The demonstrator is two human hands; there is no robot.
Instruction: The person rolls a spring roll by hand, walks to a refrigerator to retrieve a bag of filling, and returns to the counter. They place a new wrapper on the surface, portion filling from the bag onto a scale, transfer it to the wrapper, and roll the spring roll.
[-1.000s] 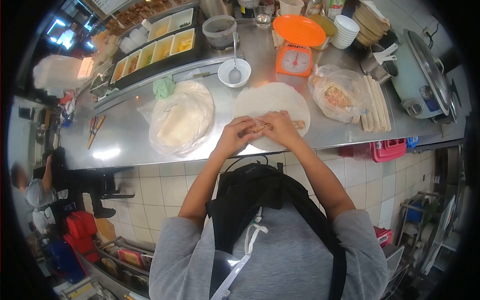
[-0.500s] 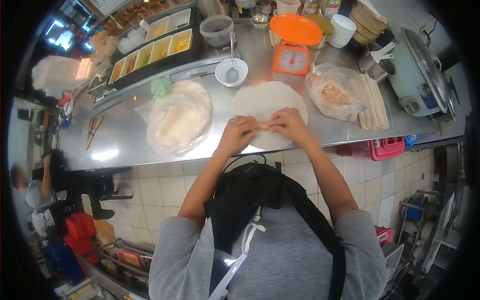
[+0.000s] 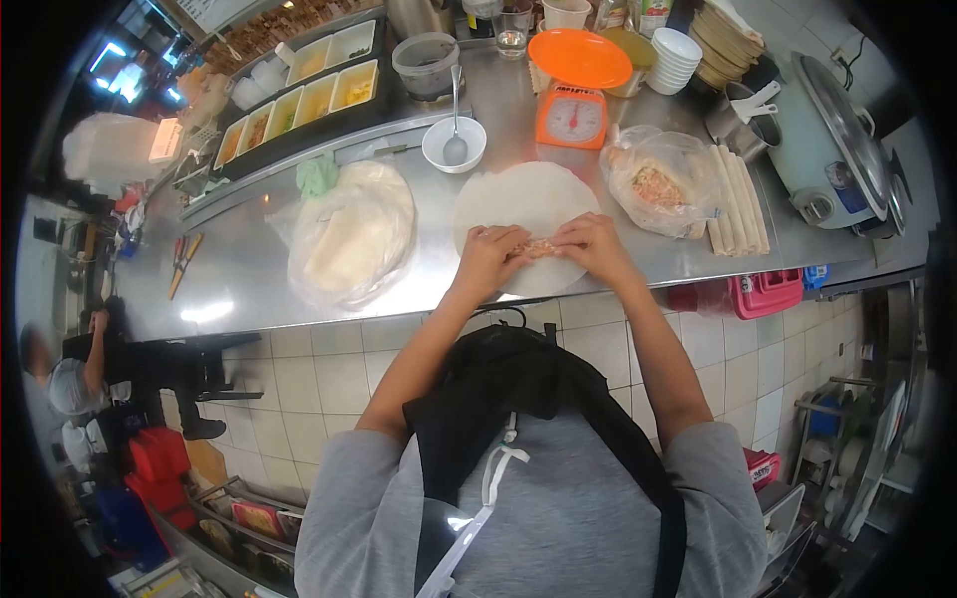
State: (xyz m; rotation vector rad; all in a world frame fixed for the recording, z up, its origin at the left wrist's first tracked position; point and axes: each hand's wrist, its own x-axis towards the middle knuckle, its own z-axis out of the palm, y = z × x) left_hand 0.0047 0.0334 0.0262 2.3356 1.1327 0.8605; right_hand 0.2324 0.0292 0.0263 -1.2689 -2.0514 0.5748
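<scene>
Your left hand (image 3: 485,259) and right hand (image 3: 592,245) cover most of the pinkish strip of filling (image 3: 539,247), so its ends and how far the near edge is folded are hard to make out; both hands are curled closed, pinching the round pale flatbread wrapper (image 3: 525,199) over it on the steel counter (image 3: 239,279). The filling's long axis runs left to right between your hands. Behind, a white bowl (image 3: 454,146) holds a metal spoon (image 3: 456,140), and a clear plastic bag (image 3: 660,182) holds more filling.
</scene>
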